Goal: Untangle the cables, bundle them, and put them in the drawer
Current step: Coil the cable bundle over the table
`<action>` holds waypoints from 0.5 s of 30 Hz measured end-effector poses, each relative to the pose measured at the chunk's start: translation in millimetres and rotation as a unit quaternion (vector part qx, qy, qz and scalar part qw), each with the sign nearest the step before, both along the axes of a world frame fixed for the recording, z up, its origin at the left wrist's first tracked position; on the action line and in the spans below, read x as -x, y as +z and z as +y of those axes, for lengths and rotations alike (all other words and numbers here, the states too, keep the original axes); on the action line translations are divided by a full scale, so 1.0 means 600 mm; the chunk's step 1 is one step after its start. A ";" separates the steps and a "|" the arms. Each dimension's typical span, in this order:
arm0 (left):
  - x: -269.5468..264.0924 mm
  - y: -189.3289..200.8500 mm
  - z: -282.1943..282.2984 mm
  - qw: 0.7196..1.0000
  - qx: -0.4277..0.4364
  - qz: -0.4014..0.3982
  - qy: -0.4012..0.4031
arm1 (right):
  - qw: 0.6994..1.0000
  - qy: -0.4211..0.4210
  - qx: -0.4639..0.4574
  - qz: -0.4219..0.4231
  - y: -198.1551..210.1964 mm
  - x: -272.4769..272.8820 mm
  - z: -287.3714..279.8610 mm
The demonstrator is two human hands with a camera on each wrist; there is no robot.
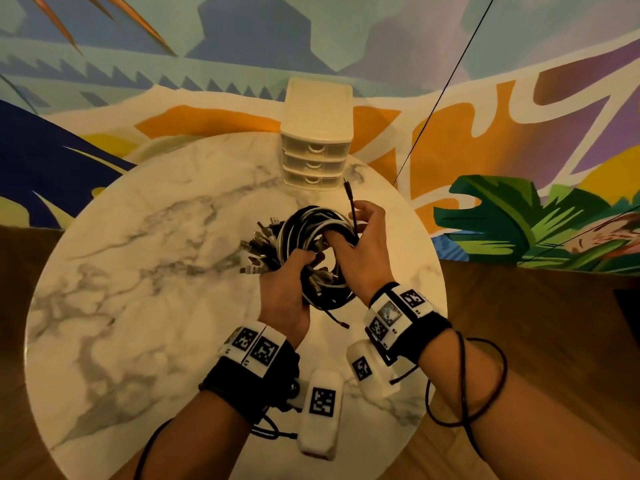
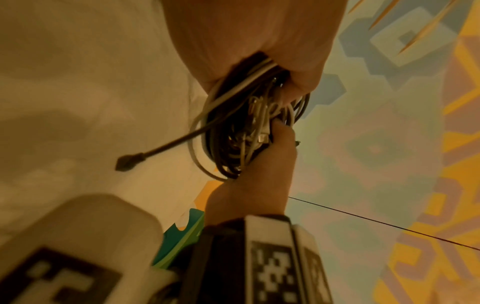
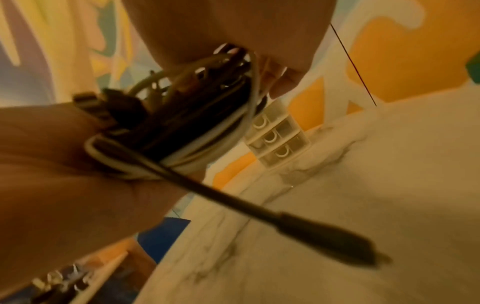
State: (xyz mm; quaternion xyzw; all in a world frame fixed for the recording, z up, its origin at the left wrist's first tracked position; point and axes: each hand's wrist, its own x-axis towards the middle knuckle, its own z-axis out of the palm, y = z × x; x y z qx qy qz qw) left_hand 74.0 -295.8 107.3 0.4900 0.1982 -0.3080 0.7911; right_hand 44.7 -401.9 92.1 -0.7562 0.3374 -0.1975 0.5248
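Both hands held the cables (image 1: 313, 244) above the middle of the marble worktop (image 1: 138, 271), coiled into one black-and-white loop. The left hand (image 1: 287, 289) gripped the near-left side of the coil; the right hand (image 1: 367, 244) curled round its right side, with one black plug end (image 1: 348, 192) sticking up. The drawer unit (image 1: 317, 140) stood at the far edge, drawers closed. The coil looked light, soft and springy; it was best gripped across all strands.

Both hands (image 3: 78, 164) grip coiled cables (image 3: 187, 127) near the drawers (image 3: 275, 139).
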 end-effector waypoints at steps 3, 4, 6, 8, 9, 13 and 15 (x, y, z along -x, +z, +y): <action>-0.003 -0.002 0.001 1.000 0.005 0.004 -0.012 | 1.000 0.016 0.007 -0.015 0.000 -0.009 0.001; -0.004 -0.002 0.002 1.000 0.007 0.004 -0.016 | 0.999 0.028 0.030 -0.006 0.000 -0.010 0.000; -0.004 -0.002 0.002 1.000 0.012 0.004 -0.025 | 0.997 0.045 0.064 0.008 -0.003 -0.009 -0.001; -0.004 -0.002 0.001 1.000 0.013 0.000 -0.025 | 0.999 0.034 0.039 0.000 -0.003 -0.007 -0.003; -0.004 -0.002 0.001 1.000 0.012 -0.001 -0.024 | 1.000 0.019 0.010 -0.016 0.000 -0.006 -0.003; -0.010 -0.007 0.006 1.000 0.009 0.012 -0.010 | 0.994 -0.059 -0.037 -0.080 0.010 0.012 -0.014; -0.019 -0.009 0.011 1.000 0.009 0.015 0.005 | 0.996 -0.048 0.022 -0.067 0.006 0.036 -0.018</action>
